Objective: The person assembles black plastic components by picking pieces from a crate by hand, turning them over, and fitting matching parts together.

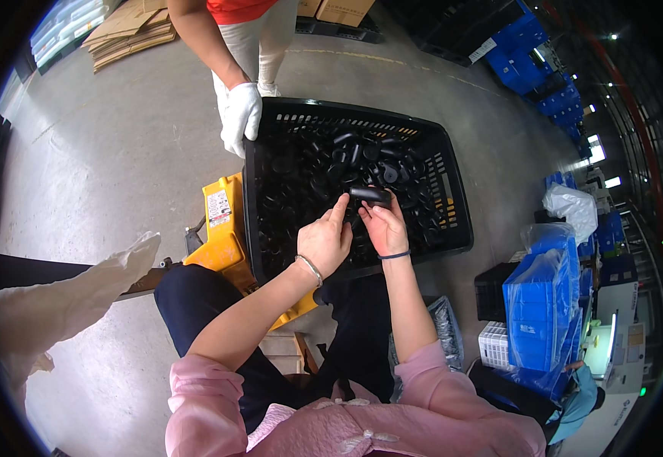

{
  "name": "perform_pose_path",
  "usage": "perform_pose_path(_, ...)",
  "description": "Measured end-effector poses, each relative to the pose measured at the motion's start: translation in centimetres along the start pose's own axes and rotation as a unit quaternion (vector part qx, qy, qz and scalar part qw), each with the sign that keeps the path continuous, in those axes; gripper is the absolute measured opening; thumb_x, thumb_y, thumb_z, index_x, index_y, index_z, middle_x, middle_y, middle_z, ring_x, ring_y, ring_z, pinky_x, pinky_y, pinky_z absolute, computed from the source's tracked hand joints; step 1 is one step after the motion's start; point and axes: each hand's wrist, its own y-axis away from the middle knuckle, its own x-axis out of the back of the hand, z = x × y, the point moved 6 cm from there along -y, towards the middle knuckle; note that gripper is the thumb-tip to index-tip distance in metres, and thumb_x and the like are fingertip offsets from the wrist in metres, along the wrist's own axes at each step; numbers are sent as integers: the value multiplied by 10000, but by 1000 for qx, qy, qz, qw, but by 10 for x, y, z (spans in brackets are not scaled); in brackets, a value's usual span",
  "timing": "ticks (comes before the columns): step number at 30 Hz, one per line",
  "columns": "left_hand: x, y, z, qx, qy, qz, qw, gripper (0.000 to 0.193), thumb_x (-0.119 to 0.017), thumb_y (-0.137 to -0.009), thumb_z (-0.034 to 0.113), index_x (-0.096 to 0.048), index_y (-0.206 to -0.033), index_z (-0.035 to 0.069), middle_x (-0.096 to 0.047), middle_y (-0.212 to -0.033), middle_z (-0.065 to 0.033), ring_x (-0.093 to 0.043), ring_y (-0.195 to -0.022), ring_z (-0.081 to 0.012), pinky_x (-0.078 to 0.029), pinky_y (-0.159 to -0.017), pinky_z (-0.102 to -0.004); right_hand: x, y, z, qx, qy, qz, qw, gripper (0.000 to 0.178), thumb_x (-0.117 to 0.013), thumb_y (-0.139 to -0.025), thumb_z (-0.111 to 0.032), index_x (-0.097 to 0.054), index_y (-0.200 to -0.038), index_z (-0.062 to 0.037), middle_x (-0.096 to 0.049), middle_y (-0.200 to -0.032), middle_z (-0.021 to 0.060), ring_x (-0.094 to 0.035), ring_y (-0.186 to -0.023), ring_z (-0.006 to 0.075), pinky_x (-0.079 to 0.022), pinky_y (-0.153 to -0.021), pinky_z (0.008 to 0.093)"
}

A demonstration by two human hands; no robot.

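Observation:
A glossy black, rounded, elongated plastic-looking part (370,196) is held up over a black crate (465,221). My right hand (386,227) grips it from below and the right, fingers and thumb around its right end. On the other side, my left hand (325,239) reaches its index finger to the part's left end. Its other fingers are curled in, and whatever they may hold is hidden. Beneath both hands the crate is filled with many similar black parts (356,154), loosely piled.
A person's white-gloved hand (242,118) grips the crate's far left corner. Under and beside the crate is a yellow metal frame (221,242). Blue bins (537,297) wrapped in plastic stand at right, flattened cardboard (130,30) at far left. Another person (577,404) sits lower right.

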Motion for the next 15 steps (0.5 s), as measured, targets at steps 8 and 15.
perform_pose_path(8, -1, 2, 2, -1, 11, -20, 1000, 463, -505, -767, 139, -405, -1205, 28, -591, -829, -127, -600, -651, -271, -483, -569, -361, 0, -1, 1, -5, -4, 13, 1000, 353, -536, -734, 5, -460, -1062, -104, -524, -1011, 73, -517, -933, 190, -422, -820, 335)
perform_pose_path(15, -3, 4, 3, -9, 16, 9, 1000, 366, -528, -747, 100, -510, -1108, 43, -583, -751, -92, -591, -651, -251, -478, -588, -331, 4, -1, 2, -10, -4, 24, 1000, 330, -527, -756, -11, -459, -1067, -97, -526, -1015, 70, -521, -922, 185, -427, -805, 340)
